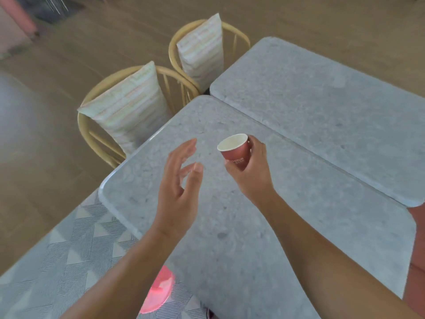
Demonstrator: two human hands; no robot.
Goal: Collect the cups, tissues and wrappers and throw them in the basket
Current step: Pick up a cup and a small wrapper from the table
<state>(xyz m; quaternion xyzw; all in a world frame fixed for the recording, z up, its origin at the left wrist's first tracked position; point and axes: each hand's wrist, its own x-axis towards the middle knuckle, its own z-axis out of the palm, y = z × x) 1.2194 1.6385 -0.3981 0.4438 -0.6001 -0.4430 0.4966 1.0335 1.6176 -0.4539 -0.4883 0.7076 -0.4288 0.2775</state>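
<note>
Gripping a red paper cup [235, 153] with the right hand [250, 178], with fingers and thumb curled round its wall. Held in the air over the near grey stone table [253, 238], not touching the top, and tilted so that the open mouth faces up and to the left. White inside, with nothing seen in it. Pale lettering on the red wall, too small to read surely.

To the left of the cup, the left hand [179, 187], raised above the same table with fingers straight and loosely spread, holding nothing. Both hands apart, with a strip of bare table top showing between them.

On the right of the near table, a second grey table [322, 100] of the same stone, edge close along edge with only a narrow seam. At the far left side of the tables, two rattan chairs: the near chair [85, 125] with a striped cushion [128, 104] standing upright against its back, the far chair [174, 42] with a second striped cushion [202, 49] placed the same way.

Below the near table edge, on a rug [69, 249] with grey triangle pattern, a pink basket [158, 293], blurred and partly hidden behind the left forearm. Beyond the rug, brown wooden floor [69, 54]
</note>
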